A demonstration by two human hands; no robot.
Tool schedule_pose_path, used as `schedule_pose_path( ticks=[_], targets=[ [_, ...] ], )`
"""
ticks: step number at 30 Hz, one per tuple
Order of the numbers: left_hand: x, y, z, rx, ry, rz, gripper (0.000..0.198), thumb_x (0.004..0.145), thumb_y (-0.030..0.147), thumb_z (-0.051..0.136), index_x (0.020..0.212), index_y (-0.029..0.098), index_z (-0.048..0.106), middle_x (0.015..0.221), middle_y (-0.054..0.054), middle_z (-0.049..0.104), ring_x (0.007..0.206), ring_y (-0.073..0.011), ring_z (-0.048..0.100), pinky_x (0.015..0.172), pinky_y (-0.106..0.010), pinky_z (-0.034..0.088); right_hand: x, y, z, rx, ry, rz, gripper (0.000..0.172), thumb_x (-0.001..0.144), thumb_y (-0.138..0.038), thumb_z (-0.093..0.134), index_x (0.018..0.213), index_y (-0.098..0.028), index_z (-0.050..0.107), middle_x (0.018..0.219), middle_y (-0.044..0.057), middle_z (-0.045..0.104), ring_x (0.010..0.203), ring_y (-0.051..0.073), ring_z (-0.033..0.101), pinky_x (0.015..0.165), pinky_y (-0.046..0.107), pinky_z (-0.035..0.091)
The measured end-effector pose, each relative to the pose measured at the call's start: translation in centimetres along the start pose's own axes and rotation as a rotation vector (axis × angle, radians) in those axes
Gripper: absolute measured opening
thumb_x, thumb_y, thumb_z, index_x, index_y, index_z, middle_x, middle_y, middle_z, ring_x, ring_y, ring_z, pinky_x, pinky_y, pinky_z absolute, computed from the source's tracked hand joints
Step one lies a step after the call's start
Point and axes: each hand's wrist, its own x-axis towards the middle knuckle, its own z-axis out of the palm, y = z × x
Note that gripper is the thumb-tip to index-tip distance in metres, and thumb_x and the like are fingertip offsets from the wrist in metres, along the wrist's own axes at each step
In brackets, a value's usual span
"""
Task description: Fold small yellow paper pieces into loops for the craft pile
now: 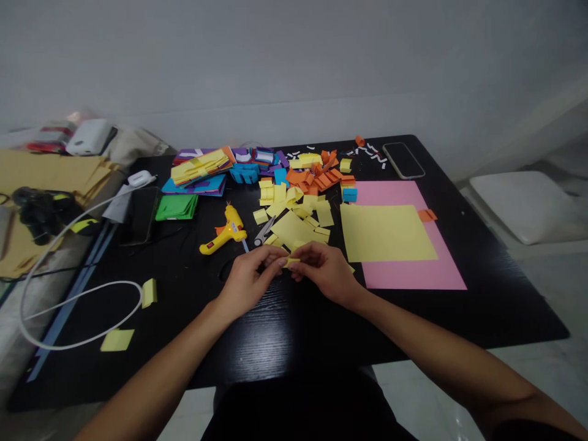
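Note:
Between my fingertips is a small yellow paper piece [291, 262], pinched from both sides over the table's middle. My left hand [250, 275] grips its left end with thumb and forefinger. At the other end my right hand [326, 269] closes on it in the same way. Just beyond my hands lies a heap of yellow papers [294, 230], some of them folded. Scissors [265, 231] rest at the heap's left side, partly covered. Left of them a yellow glue gun [226, 231] lies on its side.
A yellow sheet [388, 233] overlaps a pink sheet [416, 275] at right. Orange folded strips [316, 177] and stacked coloured papers [202, 168] lie at the back. A phone [404, 160] is near the far right corner. A white cable [82, 343] loops at left on the black table [257, 343].

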Motion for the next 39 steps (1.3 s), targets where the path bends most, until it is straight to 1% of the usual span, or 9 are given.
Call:
schedule_pose_path(
  ticks=[3, 6, 11, 15, 22, 28, 31, 35, 39],
  targets=[
    [0.0, -0.1, -0.1, 0.005, -0.003, 0.041, 0.016, 0.098, 0.029, 0.066, 0.11, 0.019, 0.073, 0.088, -0.002, 0.077, 0.079, -0.0149, 0.074, 0.075, -0.025, 0.058, 0.0, 0.0, 0.0, -0.003, 0.039, -0.025, 0.034, 0.074, -0.041, 0.091, 0.09, -0.019, 0.07, 0.074, 0.0, 0.074, 0.065, 0.014, 0.072, 0.066, 0.028, 0.063],
    [0.0, -0.2, -0.2, 0.031, 0.036, 0.092, 0.015, 0.098, 0.027, 0.067, 0.109, 0.018, 0.073, 0.089, -0.003, 0.079, 0.079, -0.0151, 0.074, 0.075, -0.025, 0.058, 0.1, -0.1, 0.0, -0.008, 0.043, -0.029, 0.034, 0.076, -0.042, 0.089, 0.09, -0.019, 0.068, 0.08, 0.001, 0.075, 0.069, 0.015, 0.074, 0.07, 0.03, 0.064],
    [0.1, -0.1, -0.3, 0.155, 0.11, 0.221, 0.01, 0.097, 0.021, 0.069, 0.105, 0.018, 0.075, 0.09, -0.002, 0.077, 0.077, -0.0134, 0.071, 0.074, -0.024, 0.057, 0.4, -0.2, -0.2, 0.082, 0.012, 0.046, 0.039, 0.076, -0.043, 0.089, 0.098, -0.02, 0.068, 0.08, 0.002, 0.077, 0.07, 0.016, 0.076, 0.072, 0.032, 0.065],
    [0.2, 0.3, -0.3, 0.173, 0.123, 0.282, 0.009, 0.097, 0.018, 0.068, 0.104, 0.018, 0.074, 0.09, -0.003, 0.076, 0.078, -0.0131, 0.069, 0.075, -0.024, 0.057, 0.5, -0.3, -0.3, 0.105, 0.006, 0.074, 0.034, 0.076, -0.042, 0.089, 0.092, -0.018, 0.072, 0.08, 0.003, 0.077, 0.073, 0.016, 0.076, 0.075, 0.033, 0.066],
    [0.1, 0.4, -0.2, 0.067, 0.135, 0.161, 0.01, 0.095, 0.024, 0.07, 0.1, 0.016, 0.074, 0.091, -0.005, 0.076, 0.077, -0.0134, 0.07, 0.075, -0.025, 0.058, 0.4, -0.5, -0.3, 0.141, 0.048, 0.08, 0.034, 0.067, -0.035, 0.095, 0.091, -0.019, 0.076, 0.084, 0.001, 0.078, 0.075, 0.015, 0.076, 0.081, 0.03, 0.064],
    [0.3, 0.8, -0.2, -0.088, 0.115, 0.002, 0.014, 0.092, 0.028, 0.071, 0.098, 0.016, 0.074, 0.084, -0.004, 0.075, 0.073, -0.014, 0.07, 0.068, -0.024, 0.056, 0.3, -0.6, -0.3, 0.092, 0.046, 0.034, 0.031, 0.068, -0.032, 0.094, 0.093, -0.021, 0.077, 0.085, 0.001, 0.079, 0.077, 0.015, 0.076, 0.085, 0.033, 0.064],
    [0.3, 0.8, -0.2, -0.131, 0.109, -0.039, 0.014, 0.092, 0.029, 0.07, 0.097, 0.016, 0.074, 0.078, -0.002, 0.073, 0.069, -0.0126, 0.068, 0.065, -0.023, 0.054, 0.2, -0.5, -0.2, 0.064, 0.043, 0.01, 0.031, 0.069, -0.032, 0.093, 0.093, -0.022, 0.077, 0.088, 0.001, 0.08, 0.081, 0.017, 0.077, 0.089, 0.037, 0.064],
    [0.3, 0.4, -0.2, -0.134, 0.121, -0.033, 0.014, 0.096, 0.029, 0.067, 0.097, 0.016, 0.072, 0.072, 0.0, 0.069, 0.065, -0.0118, 0.066, 0.063, -0.022, 0.053, 0.1, -0.1, -0.2, 0.027, 0.052, 0.001, 0.031, 0.069, -0.029, 0.092, 0.095, -0.022, 0.077, 0.092, 0.002, 0.08, 0.085, 0.018, 0.076, 0.09, 0.037, 0.062],
    [0.2, -0.1, -0.2, 0.007, 0.113, 0.064, 0.012, 0.097, 0.026, 0.066, 0.101, 0.018, 0.073, 0.078, -0.001, 0.072, 0.068, -0.0121, 0.067, 0.066, -0.022, 0.054, 0.1, 0.0, -0.3, -0.031, 0.059, -0.026, 0.022, 0.071, -0.025, 0.089, 0.089, -0.022, 0.076, 0.085, 0.0, 0.078, 0.078, 0.016, 0.073, 0.081, 0.033, 0.061]
  ],
)
